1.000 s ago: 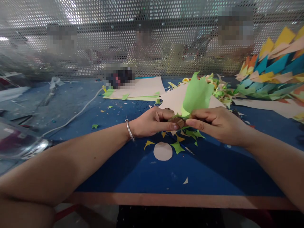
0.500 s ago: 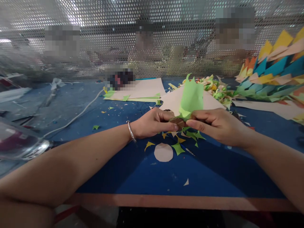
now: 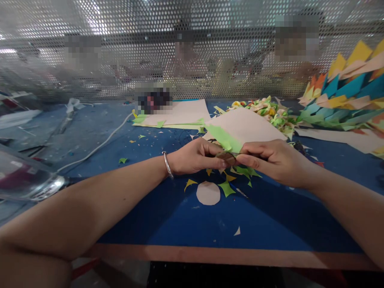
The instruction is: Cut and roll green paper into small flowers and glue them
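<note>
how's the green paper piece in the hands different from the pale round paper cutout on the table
The light green paper piece is pinched between the left hand and right hand, raised off the blue table; the pale round paper cutout lies flat on it, untouched. The green piece is long with a jagged edge; the cutout is a plain disc. One is bright green, the other pinkish-beige. Both are thin craft paper.
</note>
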Tool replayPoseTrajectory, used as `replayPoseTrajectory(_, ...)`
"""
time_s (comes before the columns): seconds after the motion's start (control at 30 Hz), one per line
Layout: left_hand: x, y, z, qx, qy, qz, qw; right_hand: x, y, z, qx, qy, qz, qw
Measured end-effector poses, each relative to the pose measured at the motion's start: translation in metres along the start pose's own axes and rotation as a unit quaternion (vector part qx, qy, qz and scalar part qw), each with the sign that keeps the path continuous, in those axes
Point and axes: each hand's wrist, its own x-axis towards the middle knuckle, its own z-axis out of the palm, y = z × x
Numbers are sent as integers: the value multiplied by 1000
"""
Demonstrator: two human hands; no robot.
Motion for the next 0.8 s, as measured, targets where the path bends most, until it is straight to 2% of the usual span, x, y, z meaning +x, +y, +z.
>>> replayPoseTrajectory(0.33, 0, 1, 0, 5, -5, 24, 1000, 0, -1, -1, 9, -14, 4, 1000)
replayPoseTrajectory(0.57, 0, 4, -1, 13, -14, 7, 1000, 0, -2, -2, -3, -16, -4, 1000)
replayPoseTrajectory(0.8, -1, 2, -1, -34, -32, -19, 999, 0, -1, -2, -19, -26, -17, 999)
